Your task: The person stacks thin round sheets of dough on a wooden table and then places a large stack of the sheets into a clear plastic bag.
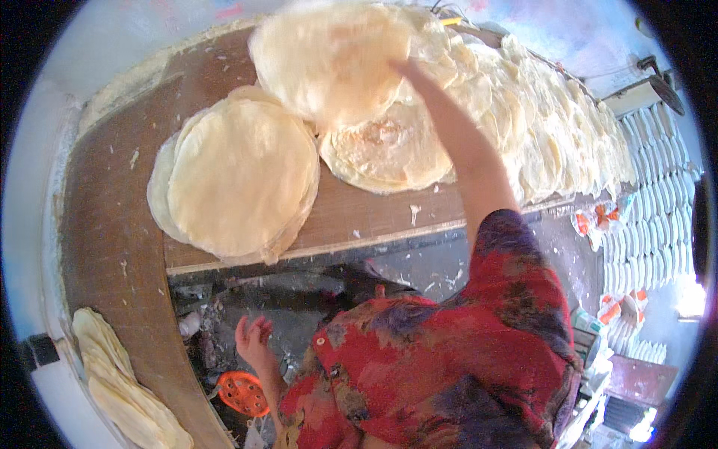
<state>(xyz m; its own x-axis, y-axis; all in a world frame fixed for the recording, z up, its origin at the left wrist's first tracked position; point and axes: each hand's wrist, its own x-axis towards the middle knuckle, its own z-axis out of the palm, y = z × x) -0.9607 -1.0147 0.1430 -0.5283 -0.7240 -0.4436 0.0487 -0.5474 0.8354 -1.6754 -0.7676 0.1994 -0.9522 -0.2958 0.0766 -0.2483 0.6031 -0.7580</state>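
Note:
My right arm stretches across the table, and my right hand [404,69] is at the right edge of a large, thin round flatbread [329,63], pinching it. That sheet is blurred and tilted above the far part of the table; the fingertips are partly hidden by blur. Under it and nearer to me lies a stack of flatbreads [385,150] with a browned patch on top. To its left rests a second stack of pale round flatbreads [243,176], edges uneven. My left hand [256,343] hangs below the table edge, fingers loosely curled and apart, holding nothing.
A long heap of overlapping flatbreads [523,120] covers the table's right side. Folded flatbreads [123,382] lie at the lower left of the brown table [112,217]. An orange plastic stool [243,393] stands below. Rows of pale packs [647,202] fill the far right.

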